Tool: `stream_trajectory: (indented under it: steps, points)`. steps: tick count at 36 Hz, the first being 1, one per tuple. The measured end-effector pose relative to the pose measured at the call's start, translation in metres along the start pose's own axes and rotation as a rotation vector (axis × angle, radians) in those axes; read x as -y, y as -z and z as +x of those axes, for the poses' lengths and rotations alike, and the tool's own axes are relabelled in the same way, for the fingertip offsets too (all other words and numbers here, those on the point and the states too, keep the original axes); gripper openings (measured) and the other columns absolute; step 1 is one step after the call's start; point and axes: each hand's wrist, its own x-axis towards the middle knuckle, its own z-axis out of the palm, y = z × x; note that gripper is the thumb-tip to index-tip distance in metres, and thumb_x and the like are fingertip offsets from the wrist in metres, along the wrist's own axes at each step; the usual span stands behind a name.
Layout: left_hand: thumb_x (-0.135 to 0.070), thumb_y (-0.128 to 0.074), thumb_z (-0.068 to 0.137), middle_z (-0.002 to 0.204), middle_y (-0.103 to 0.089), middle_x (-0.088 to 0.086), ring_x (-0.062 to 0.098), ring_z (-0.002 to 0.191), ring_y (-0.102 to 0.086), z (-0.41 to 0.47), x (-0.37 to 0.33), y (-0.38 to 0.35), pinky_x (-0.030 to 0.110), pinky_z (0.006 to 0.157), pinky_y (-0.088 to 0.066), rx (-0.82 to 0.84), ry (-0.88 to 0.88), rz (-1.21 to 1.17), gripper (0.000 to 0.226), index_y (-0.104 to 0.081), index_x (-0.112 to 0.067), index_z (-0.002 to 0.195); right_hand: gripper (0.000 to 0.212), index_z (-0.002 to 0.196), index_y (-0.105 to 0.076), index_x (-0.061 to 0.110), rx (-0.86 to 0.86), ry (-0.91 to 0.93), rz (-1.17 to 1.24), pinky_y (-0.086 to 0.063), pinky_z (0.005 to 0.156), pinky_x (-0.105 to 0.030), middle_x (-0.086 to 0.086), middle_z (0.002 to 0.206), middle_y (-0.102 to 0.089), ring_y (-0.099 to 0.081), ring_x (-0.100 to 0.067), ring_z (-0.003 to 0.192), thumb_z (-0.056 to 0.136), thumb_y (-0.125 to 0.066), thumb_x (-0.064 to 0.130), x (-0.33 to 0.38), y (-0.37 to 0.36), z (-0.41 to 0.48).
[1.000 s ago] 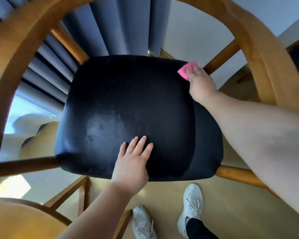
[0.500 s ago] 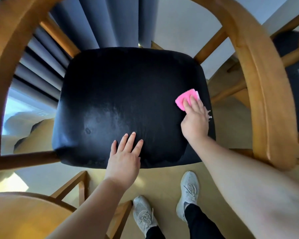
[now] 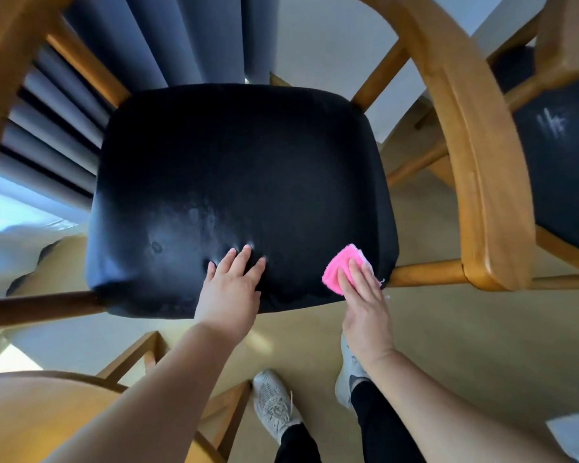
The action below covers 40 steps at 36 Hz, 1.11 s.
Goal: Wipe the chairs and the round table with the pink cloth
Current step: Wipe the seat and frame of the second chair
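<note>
One neighbouring chair (image 3: pixel 562 182), grey curtains (image 3: pixel 188 38)

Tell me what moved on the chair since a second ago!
The right hand slid the pink cloth along the right edge of the black seat, from the far corner toward the person, to the near right corner. It pressed the cloth flat all the way; nothing was picked up or dropped. The left hand stayed flat on the seat's front.
</note>
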Motion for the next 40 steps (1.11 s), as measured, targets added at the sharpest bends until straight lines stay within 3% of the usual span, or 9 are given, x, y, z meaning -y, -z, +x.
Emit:
stream_trajectory:
  steps: [5, 9, 12, 15, 22, 25, 29, 36, 40]
  points:
    - [-0.031, -0.049, 0.096, 0.158, -0.013, -0.002, 0.021, 0.145, -0.008, 0.003, 0.0, 0.005, 0.042, 0.116, -0.019, 0.003, 0.009, -0.017, 0.059, -0.024, -0.03, 0.148, 0.059, 0.131, -0.059, 0.007, -0.113, 0.022, 0.134, -0.048, 0.098, -0.05, -0.006, 0.147, -0.046, -0.041, -0.025, 0.137, 0.079, -0.046, -0.019, 0.004, 0.024, 0.044]
    - [-0.032, -0.046, 0.097, 0.158, -0.01, -0.002, 0.021, 0.145, -0.006, 0.003, -0.002, 0.003, 0.042, 0.116, -0.018, 0.008, 0.012, 0.007, 0.058, -0.021, -0.031, 0.149, 0.057, 0.136, -0.055, 0.012, -0.201, -0.052, 0.115, -0.044, 0.099, -0.062, -0.009, 0.149, -0.044, -0.04, -0.031, 0.138, 0.086, -0.04, -0.011, 0.0, 0.032, 0.141]
    - [-0.032, -0.045, 0.097, 0.158, -0.01, -0.002, 0.02, 0.146, -0.005, 0.004, -0.002, 0.001, 0.042, 0.116, -0.018, 0.003, 0.021, 0.005, 0.058, -0.021, -0.031, 0.149, 0.061, 0.143, -0.047, 0.016, -0.189, -0.241, 0.188, -0.033, 0.114, -0.047, -0.004, 0.154, -0.036, -0.032, -0.025, 0.143, 0.089, -0.044, -0.014, -0.006, 0.035, 0.204]
    - [-0.031, -0.045, 0.097, 0.158, -0.009, -0.002, 0.02, 0.146, -0.005, 0.004, -0.004, 0.0, 0.043, 0.117, -0.017, 0.002, 0.029, -0.004, 0.057, -0.022, -0.032, 0.149, 0.061, 0.143, -0.047, 0.016, -0.2, -0.404, 0.207, -0.03, 0.116, -0.039, -0.002, 0.156, -0.032, -0.029, -0.023, 0.144, 0.089, -0.041, -0.013, -0.003, 0.025, 0.227]
    - [-0.03, -0.044, 0.098, 0.159, -0.008, -0.005, 0.019, 0.146, -0.004, 0.006, -0.001, 0.0, 0.042, 0.118, -0.015, 0.002, 0.019, -0.03, 0.056, -0.022, -0.032, 0.149, 0.066, 0.148, -0.037, 0.017, -0.089, -0.28, 0.02, -0.024, 0.117, -0.049, -0.003, 0.159, -0.025, -0.021, -0.026, 0.146, 0.089, -0.043, -0.012, -0.012, 0.026, 0.27]
    - [-0.03, -0.044, 0.098, 0.159, -0.009, -0.003, 0.021, 0.146, -0.005, 0.005, -0.002, -0.002, 0.044, 0.118, -0.015, 0.003, 0.017, -0.034, 0.055, -0.023, -0.031, 0.149, 0.069, 0.15, -0.033, 0.018, 0.022, -0.252, -0.05, -0.021, 0.119, -0.046, -0.003, 0.159, -0.024, -0.021, -0.027, 0.146, 0.089, -0.041, -0.012, -0.025, 0.036, 0.292]
    - [-0.03, -0.043, 0.098, 0.159, -0.006, -0.003, 0.02, 0.146, -0.003, 0.006, -0.002, -0.001, 0.044, 0.118, -0.014, 0.007, 0.023, -0.033, 0.056, -0.021, -0.032, 0.149, 0.07, 0.151, -0.029, 0.021, 0.153, -0.255, -0.031, -0.024, 0.118, -0.043, -0.001, 0.159, -0.024, -0.027, -0.031, 0.143, 0.09, -0.039, -0.011, -0.037, 0.037, 0.299]
    - [-0.031, -0.042, 0.099, 0.159, -0.004, -0.004, 0.02, 0.146, -0.001, 0.007, -0.001, 0.0, 0.044, 0.118, -0.014, 0.037, 0.036, 0.001, 0.056, -0.018, -0.033, 0.149, 0.075, 0.153, -0.023, 0.024, 0.131, -0.395, -0.102, -0.025, 0.117, -0.044, -0.002, 0.162, -0.013, -0.018, -0.032, 0.146, 0.089, -0.043, -0.008, -0.023, 0.029, 0.249]
    - [-0.03, -0.044, 0.098, 0.159, -0.006, -0.004, 0.02, 0.146, -0.002, 0.005, -0.004, 0.001, 0.045, 0.118, -0.013, 0.036, 0.033, -0.028, 0.057, -0.019, -0.032, 0.149, 0.075, 0.153, -0.023, 0.026, 0.148, -0.466, -0.089, -0.021, 0.115, -0.054, 0.001, 0.163, -0.009, -0.012, -0.028, 0.148, 0.088, -0.043, -0.006, -0.015, 0.03, 0.208]
